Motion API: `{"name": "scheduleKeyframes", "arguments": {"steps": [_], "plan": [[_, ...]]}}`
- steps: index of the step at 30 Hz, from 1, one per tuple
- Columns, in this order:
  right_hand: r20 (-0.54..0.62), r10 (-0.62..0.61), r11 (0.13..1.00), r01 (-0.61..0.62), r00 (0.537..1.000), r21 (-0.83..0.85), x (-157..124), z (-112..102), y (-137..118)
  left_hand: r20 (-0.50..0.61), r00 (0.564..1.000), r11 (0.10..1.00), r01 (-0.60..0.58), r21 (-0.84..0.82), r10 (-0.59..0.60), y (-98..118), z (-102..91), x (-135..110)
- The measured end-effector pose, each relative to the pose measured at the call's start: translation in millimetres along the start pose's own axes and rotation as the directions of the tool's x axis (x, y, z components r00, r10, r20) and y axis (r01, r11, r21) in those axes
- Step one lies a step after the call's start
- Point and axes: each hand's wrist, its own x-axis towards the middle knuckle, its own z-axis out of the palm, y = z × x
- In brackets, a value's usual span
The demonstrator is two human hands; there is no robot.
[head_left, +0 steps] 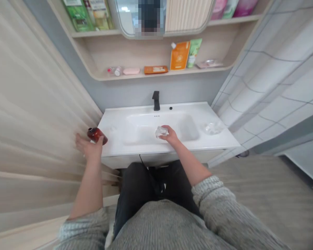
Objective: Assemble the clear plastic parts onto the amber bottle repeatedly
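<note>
My grey knit sleeves (82, 231) and dark trousers (138, 187) come first, with a thin black cable (146, 175) running from the front of the desk down over my lap.

Left hand (90, 147): at the left end of the desk, thumb on a dark red bottle (97, 135) and fingers spread out beside it. The bottle tilts on its side just above the desk's edge. I cannot tell how firmly it is gripped.

Right hand (170, 136): over the washbasin (146, 130), fingertips (163, 129) pinching a clear glass piece (161, 132). Its exact form is unclear.

White desk (219, 140): moulded washbasin at its centre. A clear glass dish (212, 127) sits to the right of the basin, well apart from my right hand. Behind the basin stand a black faucet (155, 100) and a small black knob (170, 108).

Lower shelf (156, 77), left to right: small clear bottle (114, 71), pink soap box (131, 71), flat orange packet (155, 69), orange pouch (179, 55), green tube (194, 52) and a pale tray (209, 64).

Upper shelf (96, 33): green and pink packaging (78, 15), below and beside a mirror (125, 17), partly blurred.

Flanking all this are a slatted wood wall (33, 104) on the left and white tiles (276, 86) on the right.
</note>
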Motion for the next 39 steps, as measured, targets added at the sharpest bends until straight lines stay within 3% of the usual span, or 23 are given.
{"name": "scheduleKeyframes", "arguments": {"steps": [2,3,6,9,13,19,26,30,35,39], "plan": [[0.011,-0.003,1.000,0.003,1.000,-0.002,-0.3,-0.2,-1.3,-0.057,0.992,0.993,-0.110,0.032,0.112,12.7,1.9,-11.4],[0.012,-0.004,1.000,0.004,1.000,-0.006,-0.2,-0.3,-1.4,-0.012,0.984,0.984,-0.174,0.040,0.175,20.0,8.0,-15.8],[0.011,0.007,1.000,-0.007,1.000,-0.012,0.5,-0.6,-0.4,0.275,0.915,0.947,-0.319,0.040,0.296,42.1,43.4,-21.6],[0.028,0.027,1.000,-0.028,0.999,0.013,0.6,-0.7,1.2,0.397,0.863,0.922,-0.376,0.089,0.313,55.3,82.2,-18.8],[0.059,0.022,0.998,-0.026,0.998,0.065,1.4,-2.3,1.3,0.409,0.867,0.915,-0.372,0.152,0.284,51.8,108.1,-10.2],[0.090,0.050,0.997,-0.055,0.995,0.061,1.2,-4.9,-2.2,0.390,0.875,0.908,-0.378,0.181,0.286,33.8,117.7,-3.3],[0.085,0.038,0.997,-0.043,0.996,0.059,-0.6,-3.3,-6.3,0.277,0.919,0.923,-0.337,0.186,0.280,32.9,120.1,-5.3],[0.090,0.044,0.997,-0.049,0.995,0.054,-1.1,-3.0,-8.0,0.338,0.920,0.956,-0.256,0.140,0.197,30.1,123.4,-0.9],[0.094,0.066,0.997,-0.070,0.993,0.044,-3.1,-2.2,-12.4,0.309,0.918,0.963,-0.268,0.017,0.250,24.0,124.7,1.9],[0.096,0.073,0.997,-0.075,0.993,0.011,-4.2,-1.1,-15.4,0.322,0.919,0.965,-0.258,0.055,0.228,26.0,117.5,0.3]]}}
